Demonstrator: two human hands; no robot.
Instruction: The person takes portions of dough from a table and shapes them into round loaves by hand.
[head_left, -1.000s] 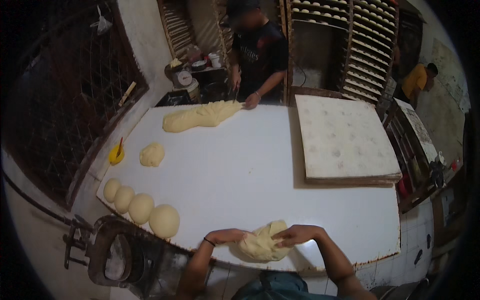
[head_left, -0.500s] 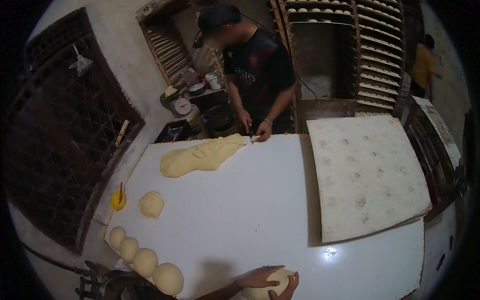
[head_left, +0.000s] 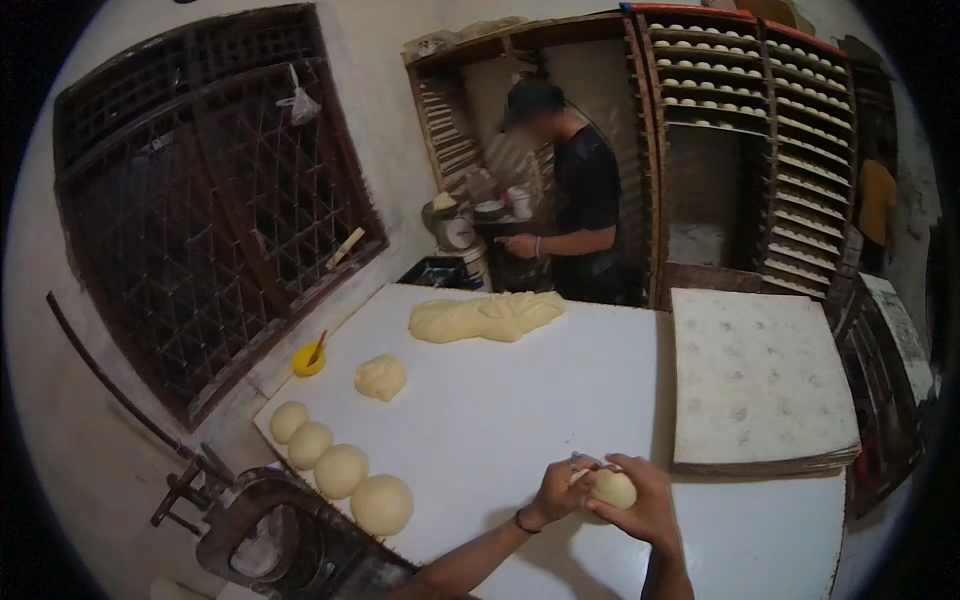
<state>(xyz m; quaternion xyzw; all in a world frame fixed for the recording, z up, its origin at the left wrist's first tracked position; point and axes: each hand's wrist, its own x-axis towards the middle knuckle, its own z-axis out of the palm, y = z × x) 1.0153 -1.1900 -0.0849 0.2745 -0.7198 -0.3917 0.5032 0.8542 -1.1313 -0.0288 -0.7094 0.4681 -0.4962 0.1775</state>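
Note:
Between my two hands is a pale dough ball (head_left: 614, 489), partly hidden by fingers, over the near right part of the white table (head_left: 500, 420). My right hand (head_left: 648, 500) wraps round it from the right, thumb below and fingers above. My left hand (head_left: 562, 490), with a ring and a dark wristband, presses curled fingers against its left side. Along the table's left edge runs a row of several smooth dough balls (head_left: 341, 471). A rougher lump of dough (head_left: 381, 377) lies behind them, and a long mass of dough (head_left: 487, 317) rests at the far edge.
A stack of pale boards (head_left: 765, 385) covers the table's right side. Beyond the far edge a person (head_left: 580, 200) stands near a dial scale (head_left: 457, 234). Racks of dough trays (head_left: 715, 80) rise behind. A yellow bowl (head_left: 309, 359) sits at the left edge; a dark metal machine (head_left: 270, 540) stands nearer.
My view has tilted up and shifted left. The dough ball, low between my hands before, is now gripped more closely. The other person has turned from the long dough toward the scale.

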